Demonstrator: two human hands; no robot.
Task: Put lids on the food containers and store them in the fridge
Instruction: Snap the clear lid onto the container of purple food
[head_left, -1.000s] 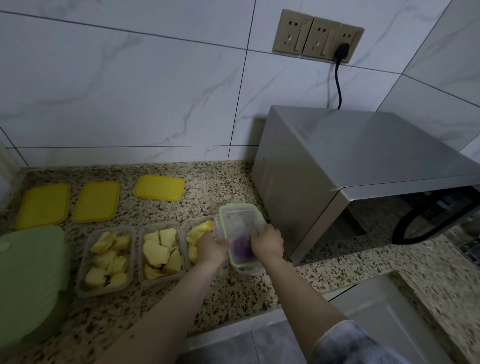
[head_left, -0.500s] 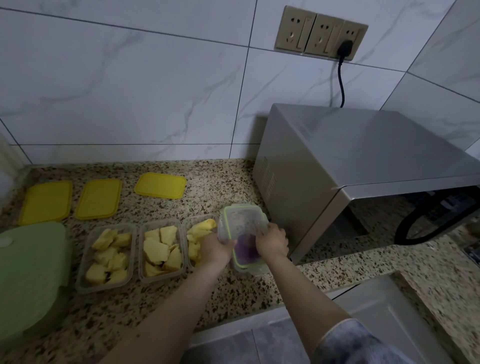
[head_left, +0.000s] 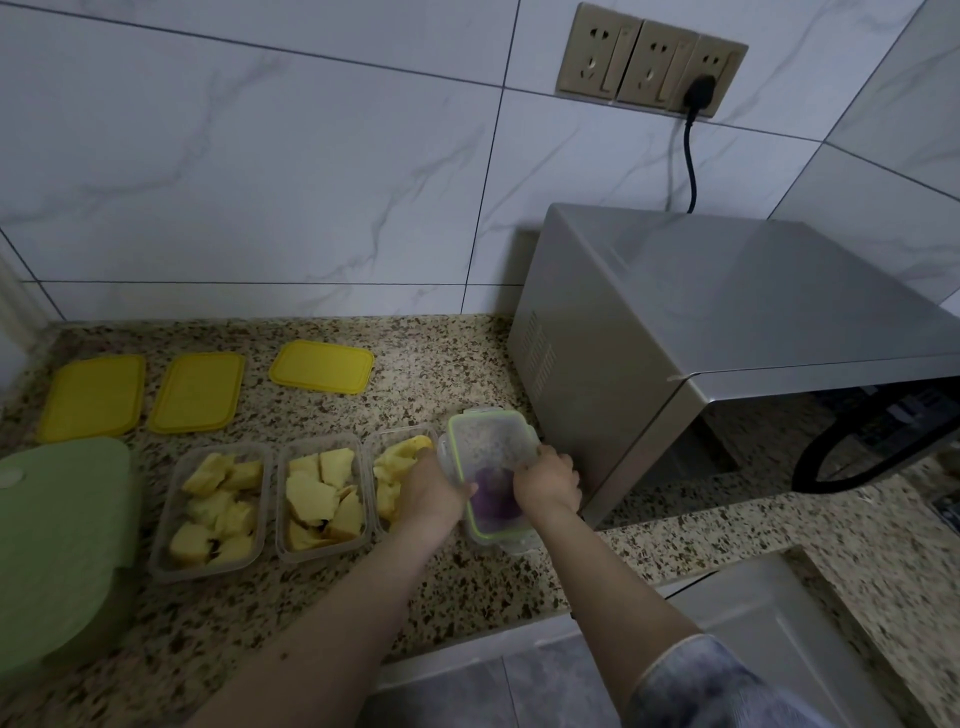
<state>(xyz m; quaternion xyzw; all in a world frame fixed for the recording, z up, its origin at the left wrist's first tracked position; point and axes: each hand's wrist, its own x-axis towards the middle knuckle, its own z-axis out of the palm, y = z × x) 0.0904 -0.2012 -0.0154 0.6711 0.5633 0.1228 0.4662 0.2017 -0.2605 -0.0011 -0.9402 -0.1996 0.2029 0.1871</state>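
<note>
Green-rimmed clear lid (head_left: 488, 452), purple food (head_left: 493, 499) beneath

Dim, flat lighting; soft focus; wide-angle bending at edges.

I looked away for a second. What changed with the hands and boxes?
Little: both hands, left hand and right hand, keep pressing the green-rimmed lid onto the purple-food box by the microwave. Three yellow lids and the open boxes stayed put.
</note>
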